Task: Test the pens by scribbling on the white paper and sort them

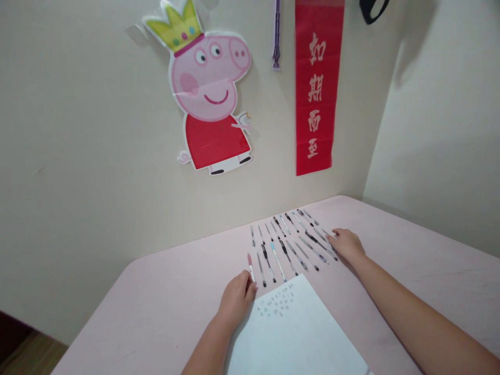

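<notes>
My left hand (236,297) is closed at the lower end of a white pen with a pinkish-red cap (249,260), at the left end of the near row. At the other end, my right hand (347,244) has its thumb and fingers at a slim clear pen (321,232), partly covered by the fingertips. Between the hands lie two slanting rows of pens, among them a black-capped pen (320,245) and a light-blue-capped pen (277,260). A white sheet of paper (297,333) with small handwritten marks lies below the rows, its left edge beside my left forearm.
The pale pink tabletop (156,302) meets a wall along its back edge. On that wall are a cartoon pig cutout (216,140) with a crown, a purple strap (276,31) and a red banner (315,104). A black item (373,10) hangs at upper right.
</notes>
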{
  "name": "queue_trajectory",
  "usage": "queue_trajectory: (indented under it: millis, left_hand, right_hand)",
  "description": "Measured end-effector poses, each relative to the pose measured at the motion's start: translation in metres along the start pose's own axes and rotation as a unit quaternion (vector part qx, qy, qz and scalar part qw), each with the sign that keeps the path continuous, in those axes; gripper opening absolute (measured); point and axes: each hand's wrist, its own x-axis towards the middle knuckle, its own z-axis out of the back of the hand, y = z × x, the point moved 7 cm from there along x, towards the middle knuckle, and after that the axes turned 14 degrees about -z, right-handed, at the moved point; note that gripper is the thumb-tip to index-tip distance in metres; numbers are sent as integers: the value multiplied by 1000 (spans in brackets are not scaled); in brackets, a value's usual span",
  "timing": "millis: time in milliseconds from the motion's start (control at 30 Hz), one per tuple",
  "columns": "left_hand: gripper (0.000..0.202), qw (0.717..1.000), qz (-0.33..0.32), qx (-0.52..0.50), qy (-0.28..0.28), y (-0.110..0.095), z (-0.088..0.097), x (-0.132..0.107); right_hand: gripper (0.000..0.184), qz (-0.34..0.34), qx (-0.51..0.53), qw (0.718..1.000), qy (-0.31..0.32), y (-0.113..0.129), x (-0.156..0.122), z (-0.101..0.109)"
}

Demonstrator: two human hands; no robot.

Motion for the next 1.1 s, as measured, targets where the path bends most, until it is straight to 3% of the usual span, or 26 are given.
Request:
queue_trajectory:
  millis: [133, 300, 433, 567, 700, 900, 1100]
  left_hand:
    - [6, 1000, 0, 0, 1, -1, 1, 0]
    - [6, 1000, 2, -14, -13, 0, 2, 0]
    - [2, 997, 16, -50, -48, 7, 2, 0]
    - [19, 988, 55, -94, -110, 21, 2, 3]
    - [24, 954, 133, -215, -163, 36, -8, 4]
    - [27, 875, 202, -400, -184, 31, -18, 1]
    - [35, 835, 253, -457, -176, 29, -23, -3]
  right_hand:
    - [45, -15, -26, 998, 50, 6, 5, -11]
    - [32, 11, -23, 996, 91, 28, -10, -22]
    - [28, 38, -16, 992, 115, 45, -32, -24]
    - [29, 66, -14, 990, 123, 64, -56, -24]
    - [27, 94, -9, 988, 125, 87, -81, -23]
    - [22, 139, 20, 979, 149, 123, -120, -28]
    - [18, 188, 66, 964, 175, 158, -158, -36]
